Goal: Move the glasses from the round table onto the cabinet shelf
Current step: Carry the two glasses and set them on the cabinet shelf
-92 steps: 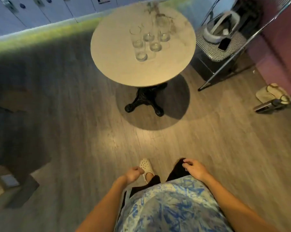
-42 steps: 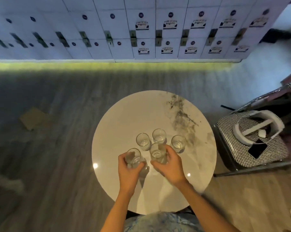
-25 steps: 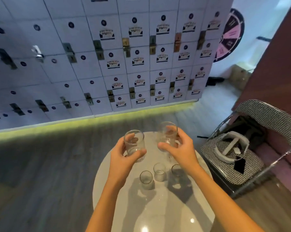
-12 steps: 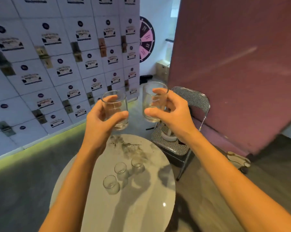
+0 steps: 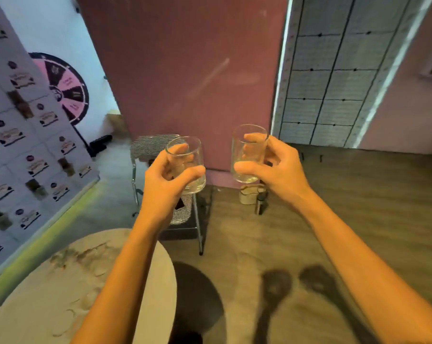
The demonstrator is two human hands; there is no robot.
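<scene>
I see the round table [image 5: 61,294] at lower left, its far right edge under my left forearm, no glasses visible on it. Both arms reach forward at chest height, well apart. My left hand [image 5: 165,184] wraps its grip around one upright glass [image 5: 186,165]; my right hand [image 5: 277,170] pinches the other glass [image 5: 248,155], both held over the floor.

Mauve wall [image 5: 185,70], wood floor [image 5: 359,207], houndstooth chair [image 5: 150,145], lockers [image 5: 23,157].

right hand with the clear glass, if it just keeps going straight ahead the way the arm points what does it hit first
Most likely the dark pink wall panel behind it. The right hand and its clear drinking glass are raised over bare wood-look floor, with nothing visible between. Depth is unclear, so the distance cannot be judged.
</scene>
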